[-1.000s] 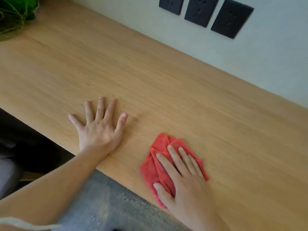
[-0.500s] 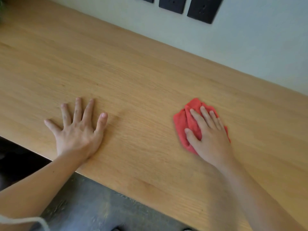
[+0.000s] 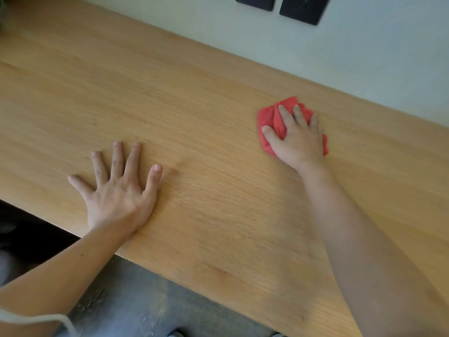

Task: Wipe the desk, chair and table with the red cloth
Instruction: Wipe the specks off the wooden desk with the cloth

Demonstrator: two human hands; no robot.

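Observation:
A light wooden desk [image 3: 199, 113] runs across the view from upper left to lower right. The red cloth [image 3: 269, 117] lies bunched on the desk near its far edge, at the right. My right hand [image 3: 295, 137] presses down on it, fingers spread over the folds, and hides most of it. My left hand [image 3: 119, 190] lies flat on the bare wood near the front edge, palm down with fingers apart and nothing in it. No chair or table shows clearly.
A pale wall [image 3: 364, 57] rises behind the desk with black socket plates [image 3: 303, 8] at the top. Grey floor [image 3: 136, 302] lies below the front edge, and a dark space [image 3: 26, 234] opens under the desk at the left.
My right hand has slid the red cloth from the front edge away across the desk toward the wall. My left hand has stayed flat on the wood.

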